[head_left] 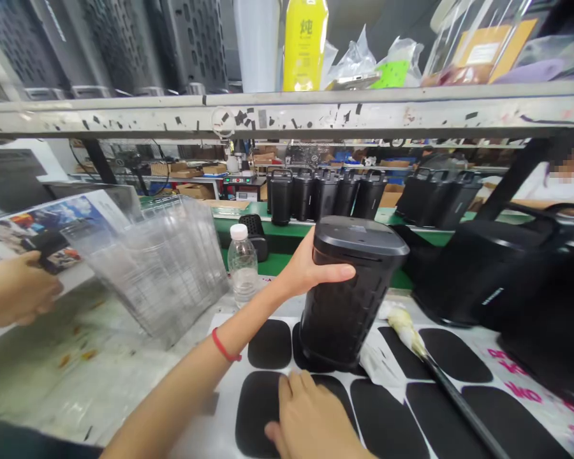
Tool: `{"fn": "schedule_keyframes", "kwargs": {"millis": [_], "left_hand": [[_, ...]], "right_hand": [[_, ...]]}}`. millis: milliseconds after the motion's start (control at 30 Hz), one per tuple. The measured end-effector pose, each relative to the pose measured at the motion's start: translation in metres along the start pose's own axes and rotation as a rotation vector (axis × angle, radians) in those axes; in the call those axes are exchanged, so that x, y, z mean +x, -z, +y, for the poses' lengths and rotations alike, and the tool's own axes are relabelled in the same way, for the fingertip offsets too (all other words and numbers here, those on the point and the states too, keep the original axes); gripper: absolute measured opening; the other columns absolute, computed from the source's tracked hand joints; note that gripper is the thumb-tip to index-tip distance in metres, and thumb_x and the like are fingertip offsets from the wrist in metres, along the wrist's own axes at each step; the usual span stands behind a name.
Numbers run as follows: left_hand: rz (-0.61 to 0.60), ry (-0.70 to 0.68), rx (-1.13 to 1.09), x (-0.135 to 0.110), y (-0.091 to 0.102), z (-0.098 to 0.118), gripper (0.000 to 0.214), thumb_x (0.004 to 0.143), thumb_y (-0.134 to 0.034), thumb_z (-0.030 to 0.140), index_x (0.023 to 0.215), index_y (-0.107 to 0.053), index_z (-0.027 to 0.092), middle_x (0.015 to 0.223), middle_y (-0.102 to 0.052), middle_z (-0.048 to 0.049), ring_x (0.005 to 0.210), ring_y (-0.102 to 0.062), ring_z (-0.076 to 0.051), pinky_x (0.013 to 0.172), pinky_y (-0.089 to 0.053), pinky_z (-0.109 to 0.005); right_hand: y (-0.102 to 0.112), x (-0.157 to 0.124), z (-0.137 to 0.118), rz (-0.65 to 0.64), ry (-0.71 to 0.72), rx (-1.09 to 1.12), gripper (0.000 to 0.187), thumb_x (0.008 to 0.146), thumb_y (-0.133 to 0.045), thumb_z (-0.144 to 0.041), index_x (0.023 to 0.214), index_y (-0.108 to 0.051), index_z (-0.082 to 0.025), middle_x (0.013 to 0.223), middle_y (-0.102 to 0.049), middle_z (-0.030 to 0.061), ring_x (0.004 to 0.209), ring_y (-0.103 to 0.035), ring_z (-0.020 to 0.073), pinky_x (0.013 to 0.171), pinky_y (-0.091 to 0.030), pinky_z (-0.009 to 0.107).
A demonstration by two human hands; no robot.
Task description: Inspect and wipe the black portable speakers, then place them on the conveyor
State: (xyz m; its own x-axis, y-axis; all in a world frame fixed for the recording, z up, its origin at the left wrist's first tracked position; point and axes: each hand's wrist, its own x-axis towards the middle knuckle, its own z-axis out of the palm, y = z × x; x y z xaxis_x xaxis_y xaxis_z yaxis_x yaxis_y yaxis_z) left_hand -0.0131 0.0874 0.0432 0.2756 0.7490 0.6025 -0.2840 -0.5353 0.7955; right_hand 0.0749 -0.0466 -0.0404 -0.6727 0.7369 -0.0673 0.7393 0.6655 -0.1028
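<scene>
My left hand [310, 271], with a red band on its wrist, grips the upper part of a black speaker-like unit [344, 306]. The unit stands upright, slightly tilted, over a white sheet of black rounded pads [382, 414]. Its upper face is flat and shows no handle. Lower down, my right hand [310, 414] rests on the sheet at the edge of one pad, thumb and fingers apart. Right of the unit lie a crumpled white wrapper [380, 363] and a dark-handled tool with a whitish, wrapped-looking tip [406, 328].
Another person's hand [16, 290] reaches in from the left near clear plastic trays [167, 268]. A water bottle [243, 268] stands behind my left forearm. Black units with handles [483, 274] crowd the right, and several more [325, 194] stand behind. A shelf [287, 115] crosses above.
</scene>
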Motion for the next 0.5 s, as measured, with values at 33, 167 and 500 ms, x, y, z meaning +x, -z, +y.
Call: {"fn": "schedule_keyframes", "kwargs": {"millis": [33,167,500], "left_hand": [[0.001,-0.003,-0.004,-0.001,0.000,0.000,0.074,0.054,-0.085,0.041,0.112,-0.049,0.015,0.117,-0.062,-0.0149,0.111,-0.058,-0.032,0.096,-0.045,-0.041],[0.003,-0.019,-0.029,-0.004,0.000,-0.002,0.080,0.053,-0.087,0.041,0.116,-0.047,0.014,0.121,-0.059,-0.0161,0.115,-0.055,-0.032,0.099,-0.042,-0.042],[-0.014,-0.032,-0.091,-0.006,0.004,-0.003,0.073,0.056,-0.087,0.037,0.115,-0.049,0.016,0.110,-0.062,-0.0094,0.106,-0.058,-0.027,0.096,-0.045,-0.038]], "right_hand": [[-0.015,0.008,-0.006,0.031,-0.129,-0.011,0.038,0.075,-0.075,-0.024,0.107,-0.070,-0.005,0.101,-0.071,0.0200,0.095,-0.067,0.0320,0.072,-0.058,0.036],[-0.063,0.021,-0.013,0.319,-0.345,0.017,0.047,0.070,-0.080,-0.023,0.110,-0.068,-0.003,0.109,-0.068,0.0231,0.102,-0.063,0.0348,0.081,-0.056,0.042],[-0.093,0.020,-0.021,0.512,-0.479,0.007,0.051,0.066,-0.077,-0.011,0.116,-0.066,-0.009,0.104,-0.068,0.0168,0.095,-0.063,0.0336,0.074,-0.056,0.045]]}}
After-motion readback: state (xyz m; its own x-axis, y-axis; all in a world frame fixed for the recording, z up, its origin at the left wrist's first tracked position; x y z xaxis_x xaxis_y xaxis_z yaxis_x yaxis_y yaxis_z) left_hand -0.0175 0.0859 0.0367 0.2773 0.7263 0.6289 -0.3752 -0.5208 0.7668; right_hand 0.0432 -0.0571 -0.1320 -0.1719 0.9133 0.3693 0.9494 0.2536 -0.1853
